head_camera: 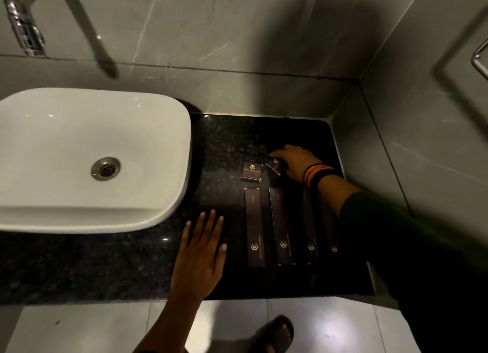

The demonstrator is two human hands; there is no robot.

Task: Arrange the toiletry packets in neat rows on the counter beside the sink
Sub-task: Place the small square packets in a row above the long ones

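Several long dark brown packets lie side by side in a row on the black granite counter (227, 141); the leftmost long packet (254, 227) and the one beside it (282, 226) show clearly, and two more to the right sit partly under my right forearm. Behind them a small square packet (250, 171) lies flat. My right hand (295, 162) grips a second small square packet (275, 166), tilted, just right of the first. My left hand (202, 255) rests flat on the counter, fingers spread, left of the row and holding nothing.
A white vessel sink (87, 152) fills the counter's left side, with a chrome tap (23, 22) above it. Grey tiled walls close the back and the right. A towel bar (479, 59) hangs on the right wall. The counter's front edge drops to a pale floor, where my sandalled foot (277, 334) stands.
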